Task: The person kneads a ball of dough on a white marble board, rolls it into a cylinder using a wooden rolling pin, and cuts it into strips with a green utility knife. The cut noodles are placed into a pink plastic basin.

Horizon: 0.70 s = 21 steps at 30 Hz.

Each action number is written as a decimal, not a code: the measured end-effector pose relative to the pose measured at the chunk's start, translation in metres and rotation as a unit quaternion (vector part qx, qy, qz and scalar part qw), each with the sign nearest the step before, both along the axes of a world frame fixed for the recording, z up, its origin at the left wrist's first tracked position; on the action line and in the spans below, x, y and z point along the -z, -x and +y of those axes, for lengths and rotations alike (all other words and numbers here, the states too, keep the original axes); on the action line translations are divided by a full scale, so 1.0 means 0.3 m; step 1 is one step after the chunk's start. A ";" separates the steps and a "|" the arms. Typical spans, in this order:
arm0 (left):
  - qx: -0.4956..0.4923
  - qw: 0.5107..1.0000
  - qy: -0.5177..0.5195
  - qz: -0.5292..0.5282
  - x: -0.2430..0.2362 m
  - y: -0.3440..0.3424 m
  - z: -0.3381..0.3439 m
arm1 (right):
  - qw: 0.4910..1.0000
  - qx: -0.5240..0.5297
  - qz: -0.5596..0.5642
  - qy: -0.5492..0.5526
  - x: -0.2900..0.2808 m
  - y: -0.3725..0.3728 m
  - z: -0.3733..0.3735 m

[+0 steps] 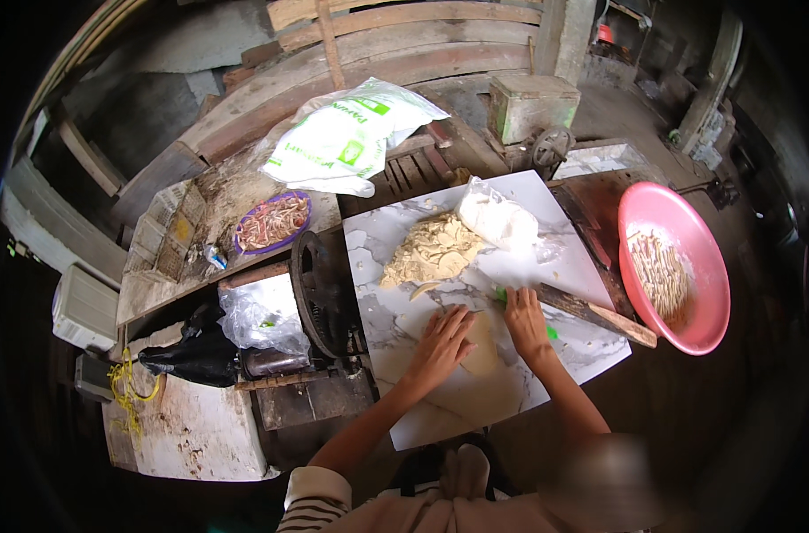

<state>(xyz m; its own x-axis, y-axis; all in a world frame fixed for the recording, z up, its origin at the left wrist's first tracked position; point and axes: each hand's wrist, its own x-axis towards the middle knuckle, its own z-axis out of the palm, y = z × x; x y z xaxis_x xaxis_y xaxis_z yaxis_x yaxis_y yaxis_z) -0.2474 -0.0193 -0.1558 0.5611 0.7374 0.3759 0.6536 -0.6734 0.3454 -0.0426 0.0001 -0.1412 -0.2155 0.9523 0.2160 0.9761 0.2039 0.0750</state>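
Observation:
On a marble-patterned board (389,372), my left hand (444,342) rests palm down with fingers spread over the upper left of a flat sheet of pale dough (482,360). My right hand (524,326) is closed on a green tool (552,332), a scraper or cutter, beside the sheet. A wooden stick with a dark part (635,327) lies just right of that hand. A lumpy dough mound (433,249) sits above both hands, with a small loose strip below it and a white powder bag (498,217) at its right.
A pink basin (718,275) of pale strips stands right. Left are a wheeled metal machine (312,293), a purple-rimmed basket (301,229) of strips, wire racks (160,244) and a black bag (191,360). A large white sack (333,142) and wooden box (529,107) are behind.

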 end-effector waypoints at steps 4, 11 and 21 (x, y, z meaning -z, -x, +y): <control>-0.016 1.000 -0.004 0.008 0.011 -0.016 -0.014 | 0.993 0.036 0.105 0.050 -0.049 0.024 -0.052; -0.058 0.998 0.003 -0.007 0.024 -0.059 -0.034 | 0.986 0.102 0.068 0.110 -0.103 0.117 -0.235; -0.093 0.995 -0.008 0.021 0.053 -0.085 -0.044 | 0.980 0.122 0.071 0.141 -0.106 0.189 -0.244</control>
<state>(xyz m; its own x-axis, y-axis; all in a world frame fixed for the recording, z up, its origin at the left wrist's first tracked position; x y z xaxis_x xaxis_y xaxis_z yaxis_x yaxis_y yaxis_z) -0.2218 -0.0325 -0.1719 0.4320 0.8238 0.3671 0.7810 -0.5453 0.3045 -0.0993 -0.0729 -0.1093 0.0398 0.9978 -0.0527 0.9949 -0.0445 -0.0905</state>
